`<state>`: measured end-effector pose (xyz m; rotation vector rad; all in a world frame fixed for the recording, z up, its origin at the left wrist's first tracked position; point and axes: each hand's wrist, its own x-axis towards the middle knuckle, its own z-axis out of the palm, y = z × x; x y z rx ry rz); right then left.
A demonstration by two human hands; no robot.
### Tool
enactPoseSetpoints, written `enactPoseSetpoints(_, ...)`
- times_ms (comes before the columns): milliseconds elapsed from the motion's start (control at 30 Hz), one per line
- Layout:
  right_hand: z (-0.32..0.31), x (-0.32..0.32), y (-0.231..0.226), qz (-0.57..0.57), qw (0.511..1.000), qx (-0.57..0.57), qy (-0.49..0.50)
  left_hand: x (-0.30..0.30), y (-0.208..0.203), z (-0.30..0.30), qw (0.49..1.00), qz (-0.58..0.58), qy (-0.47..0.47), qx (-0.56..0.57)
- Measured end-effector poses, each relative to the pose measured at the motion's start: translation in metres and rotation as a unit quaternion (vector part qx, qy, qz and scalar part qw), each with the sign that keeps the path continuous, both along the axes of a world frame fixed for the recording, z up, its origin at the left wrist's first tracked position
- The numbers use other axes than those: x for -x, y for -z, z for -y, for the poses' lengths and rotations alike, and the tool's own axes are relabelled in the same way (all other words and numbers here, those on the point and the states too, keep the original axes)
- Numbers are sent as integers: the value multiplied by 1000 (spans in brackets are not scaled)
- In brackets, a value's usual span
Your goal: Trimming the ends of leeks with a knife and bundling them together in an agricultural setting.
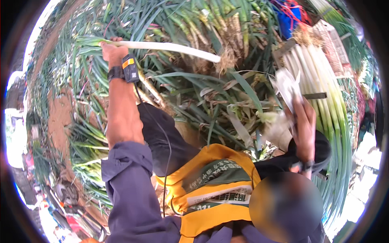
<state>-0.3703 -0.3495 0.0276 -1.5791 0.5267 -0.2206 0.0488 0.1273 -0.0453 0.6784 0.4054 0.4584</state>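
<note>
My left hand (pixel 113 50), at the upper left, is closed round the green end of a long leek (pixel 174 47). Its bare white shaft points right and ends in a tuft of brown roots. My right hand (pixel 302 117) is on the right, fingers closed on a white crumpled strip (pixel 288 87); motion blurs it, and whether it is leek skin I cannot tell. Just beyond that hand lies a row of clean white leeks (pixel 314 67), side by side, roots away from me, green leaves bending toward me. A dark bar (pixel 315 96) lies across them.
Unpeeled leeks with muddy roots (pixel 239 36) are heaped along the far side. Loose leaves and peelings (pixel 227 97) cover the ground before my knees. More leeks (pixel 89 146) lie at left beside bare soil (pixel 60 117). A blue bag (pixel 288 20) with red string stands far right.
</note>
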Motion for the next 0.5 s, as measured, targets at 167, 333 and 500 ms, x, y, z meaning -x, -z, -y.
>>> enactPoseSetpoints(167, -31, -62, 137, -206, 719, 507, -428, 5, -15, 51, 990, 94, 102, 26)
enactPoseSetpoints(333, -63, -74, 71, 10, 965, 224, -137, 16, -37, 29, 991, 85, 107, 5)
enactPoseSetpoints(500, -78, -112, 85, 59, 976, -48, -205, 8, 0, 55, 961, 116, 216, 125)
